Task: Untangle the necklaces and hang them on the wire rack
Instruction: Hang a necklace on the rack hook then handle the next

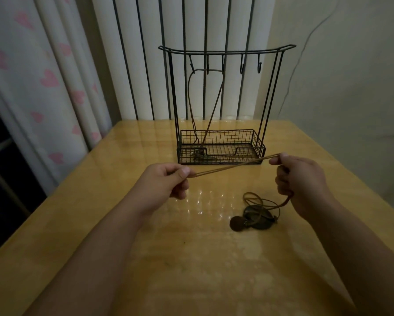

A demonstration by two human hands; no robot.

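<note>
Two forearms enter from the bottom edge, cut off below the elbows. Left hand (166, 181) pinches one end of a tan cord (228, 168) between thumb and forefinger; remaining fingers curled under, tips hidden. Right hand (298, 179) pinches the other end at the thumb, lower fingers curled round the same cord where it drops away. Cord runs doubled and taut between the hands, above the table (100, 224).

From the right hand the cord falls to a loose coil on the table, ending at a dark oval pendant (258, 218) with a round brown bead (236, 223) touching its left side. Knots or tangles in the coil: too dim to make out.

Farther back, wire rack (223, 142) stands upright on the table. One hung necklace (191, 99) loops over the left hooks, cords dropping into the basket base; its pendant is a dark lump behind the mesh, shape unreadable. Right two hooks (250, 65) bare.

Behind: radiator-like vertical bars (145, 65), heart-print curtain (50, 76) at left, thin wire (300, 53) on the right wall.
</note>
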